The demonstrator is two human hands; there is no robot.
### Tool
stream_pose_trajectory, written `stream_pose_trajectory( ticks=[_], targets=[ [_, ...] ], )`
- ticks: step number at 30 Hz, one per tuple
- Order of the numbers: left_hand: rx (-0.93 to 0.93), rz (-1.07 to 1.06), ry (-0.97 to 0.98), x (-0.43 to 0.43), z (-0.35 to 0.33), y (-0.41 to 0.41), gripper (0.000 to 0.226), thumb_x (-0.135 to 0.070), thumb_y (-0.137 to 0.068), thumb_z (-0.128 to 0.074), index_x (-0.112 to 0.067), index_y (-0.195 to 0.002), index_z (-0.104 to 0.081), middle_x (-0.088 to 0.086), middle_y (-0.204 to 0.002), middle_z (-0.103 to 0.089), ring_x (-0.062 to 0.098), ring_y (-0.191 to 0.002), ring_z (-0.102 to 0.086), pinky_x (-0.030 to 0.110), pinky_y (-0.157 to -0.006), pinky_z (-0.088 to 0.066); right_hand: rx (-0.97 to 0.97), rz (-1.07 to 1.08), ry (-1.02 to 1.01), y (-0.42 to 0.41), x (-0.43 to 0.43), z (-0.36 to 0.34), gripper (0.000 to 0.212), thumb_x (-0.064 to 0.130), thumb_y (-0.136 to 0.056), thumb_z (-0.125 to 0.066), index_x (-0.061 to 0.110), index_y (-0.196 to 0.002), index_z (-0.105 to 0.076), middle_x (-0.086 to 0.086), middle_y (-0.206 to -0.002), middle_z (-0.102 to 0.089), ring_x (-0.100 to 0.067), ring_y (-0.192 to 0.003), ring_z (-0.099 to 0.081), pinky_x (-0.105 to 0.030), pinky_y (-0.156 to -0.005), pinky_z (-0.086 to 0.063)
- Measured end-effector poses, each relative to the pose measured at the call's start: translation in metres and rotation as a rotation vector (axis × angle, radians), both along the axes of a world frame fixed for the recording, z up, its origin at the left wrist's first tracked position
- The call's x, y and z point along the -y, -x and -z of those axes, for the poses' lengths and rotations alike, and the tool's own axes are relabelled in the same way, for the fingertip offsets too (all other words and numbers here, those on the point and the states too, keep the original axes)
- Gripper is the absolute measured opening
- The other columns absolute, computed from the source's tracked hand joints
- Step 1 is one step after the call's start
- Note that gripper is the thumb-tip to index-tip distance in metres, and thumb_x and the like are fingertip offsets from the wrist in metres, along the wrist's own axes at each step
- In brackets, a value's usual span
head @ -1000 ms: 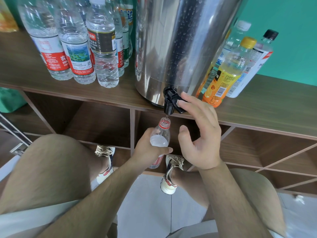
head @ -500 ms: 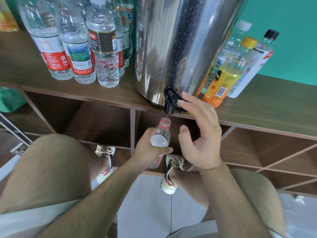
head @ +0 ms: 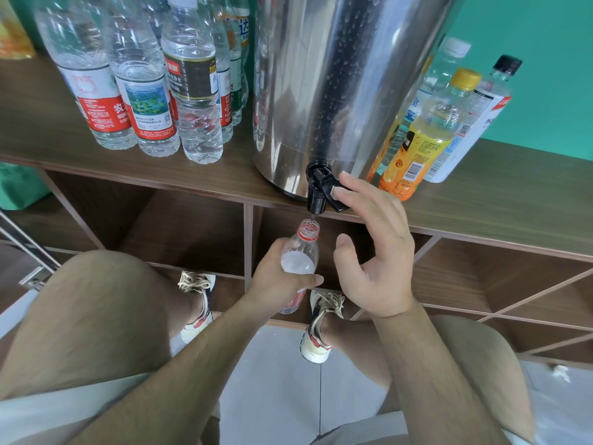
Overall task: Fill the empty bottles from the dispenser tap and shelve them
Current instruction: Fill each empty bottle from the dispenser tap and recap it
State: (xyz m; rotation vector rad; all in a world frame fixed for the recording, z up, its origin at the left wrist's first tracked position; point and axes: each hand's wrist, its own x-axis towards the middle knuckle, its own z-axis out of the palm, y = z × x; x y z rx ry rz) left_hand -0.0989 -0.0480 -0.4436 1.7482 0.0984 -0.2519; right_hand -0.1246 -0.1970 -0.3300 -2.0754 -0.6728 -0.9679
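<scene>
The left hand [head: 279, 281] grips the bottle [head: 303, 248], fingers curled round its body, its mouth just under the tap [head: 316, 194] at its 12 o'clock. At the bottle's 3 o'clock the right hand [head: 378, 261] presses the tap lever with straight, slightly spread fingers [head: 353, 194], thumb held apart. Beyond, the dispenser [head: 346, 75] stands on the shelf [head: 513, 203], with water bottles [head: 141, 101] at its 9 o'clock and an orange bottle [head: 417, 149] at its 3 o'clock

Brown wooden shelf top [head: 500, 200] bearing steel dispenser [head: 340, 85], clear water bottles [head: 141, 91] left, juice bottles [head: 430, 133] right.
</scene>
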Motion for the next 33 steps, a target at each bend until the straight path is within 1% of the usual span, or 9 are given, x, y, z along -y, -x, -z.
stream_pose_trajectory(
  ticks=[3, 7, 11, 15, 19, 21, 29, 33],
  targets=[
    [-0.002, 0.000, -0.011, 0.0003, -0.0002, -0.0005, 0.075, -0.034, -0.075, -0.092, -0.039, -0.134, -0.045, -0.016, -0.121, -0.058, 0.013, -0.110, -0.059, 0.019, -0.076, -0.043, 0.000, 0.000, 0.001, 0.0001, 0.0002, -0.0003, 0.053, -0.009, -0.072, -0.062, -0.005, -0.124, -0.069, -0.017, -0.140, -0.063, -0.026, -0.128, -0.060, -0.038, -0.111, -0.040],
    [-0.001, -0.002, -0.014, 0.0006, -0.0002, -0.0006, 0.075, -0.034, -0.076, -0.092, -0.041, -0.132, -0.044, -0.018, -0.119, -0.057, 0.013, -0.108, -0.059, 0.016, -0.073, -0.042, 0.001, -0.001, 0.000, 0.0003, 0.0000, -0.0005, 0.054, -0.010, -0.071, -0.062, -0.005, -0.124, -0.069, -0.017, -0.140, -0.063, -0.027, -0.128, -0.060, -0.037, -0.111, -0.040],
    [0.000, -0.001, -0.006, 0.0007, 0.0000, -0.0008, 0.075, -0.034, -0.075, -0.093, -0.041, -0.132, -0.044, -0.018, -0.119, -0.058, 0.012, -0.109, -0.059, 0.021, -0.079, -0.044, -0.002, 0.000, 0.000, 0.0005, -0.0002, -0.0009, 0.054, -0.010, -0.071, -0.062, -0.004, -0.125, -0.069, -0.017, -0.140, -0.063, -0.028, -0.127, -0.060, -0.037, -0.111, -0.040],
    [0.001, -0.003, -0.007, 0.0007, -0.0007, -0.0001, 0.074, -0.033, -0.075, -0.092, -0.041, -0.132, -0.045, -0.017, -0.120, -0.057, 0.012, -0.108, -0.058, 0.022, -0.079, -0.044, -0.003, -0.001, 0.003, 0.0009, -0.0008, -0.0002, 0.053, -0.009, -0.072, -0.062, -0.004, -0.125, -0.069, -0.017, -0.140, -0.063, -0.028, -0.128, -0.060, -0.037, -0.111, -0.040],
    [0.009, 0.000, -0.015, 0.0004, -0.0006, -0.0004, 0.074, -0.033, -0.076, -0.092, -0.040, -0.132, -0.045, -0.017, -0.119, -0.058, 0.012, -0.108, -0.058, 0.017, -0.073, -0.042, -0.002, -0.002, -0.002, 0.0004, -0.0002, -0.0009, 0.055, -0.010, -0.071, -0.062, -0.004, -0.125, -0.069, -0.017, -0.140, -0.063, -0.024, -0.128, -0.059, -0.036, -0.111, -0.040],
    [0.008, -0.002, -0.019, 0.0005, -0.0009, -0.0008, 0.074, -0.033, -0.076, -0.092, -0.039, -0.133, -0.045, -0.017, -0.119, -0.057, 0.012, -0.107, -0.058, 0.016, -0.072, -0.041, 0.000, -0.002, -0.001, 0.0004, 0.0000, -0.0007, 0.055, -0.010, -0.071, -0.062, -0.004, -0.125, -0.069, -0.017, -0.140, -0.063, -0.024, -0.128, -0.059, -0.036, -0.111, -0.040],
    [0.014, -0.011, -0.014, 0.0004, 0.0012, -0.0007, 0.074, -0.036, -0.075, -0.092, -0.039, -0.132, -0.046, -0.017, -0.119, -0.059, 0.014, -0.109, -0.060, 0.018, -0.073, -0.044, 0.005, -0.003, 0.003, 0.0000, -0.0002, -0.0004, 0.052, -0.010, -0.072, -0.061, -0.005, -0.124, -0.069, -0.018, -0.139, -0.063, -0.026, -0.127, -0.060, -0.036, -0.110, -0.040],
    [0.024, -0.011, -0.014, 0.0005, 0.0009, -0.0014, 0.075, -0.034, -0.075, -0.093, -0.037, -0.134, -0.046, -0.015, -0.121, -0.059, 0.015, -0.111, -0.060, 0.022, -0.080, -0.046, 0.005, 0.002, 0.006, 0.0003, 0.0000, -0.0004, 0.053, -0.010, -0.072, -0.061, -0.005, -0.124, -0.069, -0.018, -0.140, -0.063, -0.026, -0.127, -0.060, -0.036, -0.110, -0.040]
  ],
)
